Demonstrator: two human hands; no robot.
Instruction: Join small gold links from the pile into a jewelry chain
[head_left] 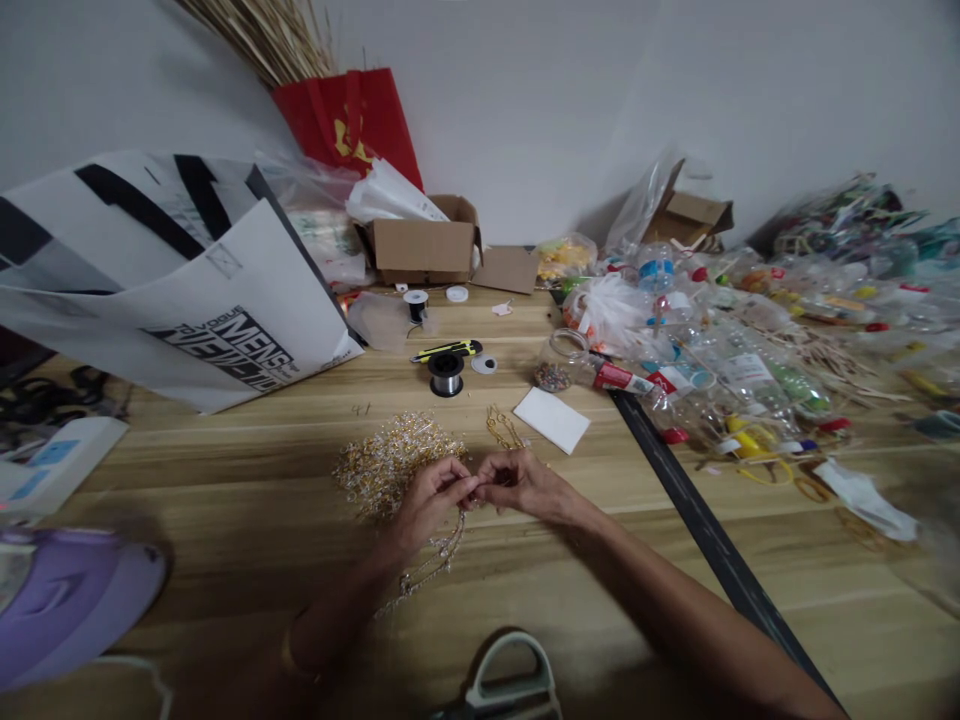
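My left hand and my right hand meet fingertip to fingertip over the table, both pinched closed. A beaded strand hangs from beneath the left fingers and trails onto the wood toward me. What exactly lies between the fingertips is too small to make out on the right side. Just beyond the left hand spreads a pile of clear and gold beads. Behind the right hand lies a gold chain, with a white folded paper to its right.
Farther back are a wire spool, a yellow-black utility knife and a bead jar. Plastic bottles crowd the right. A white bag and a purple iron stand left. Scissors lie at the near edge.
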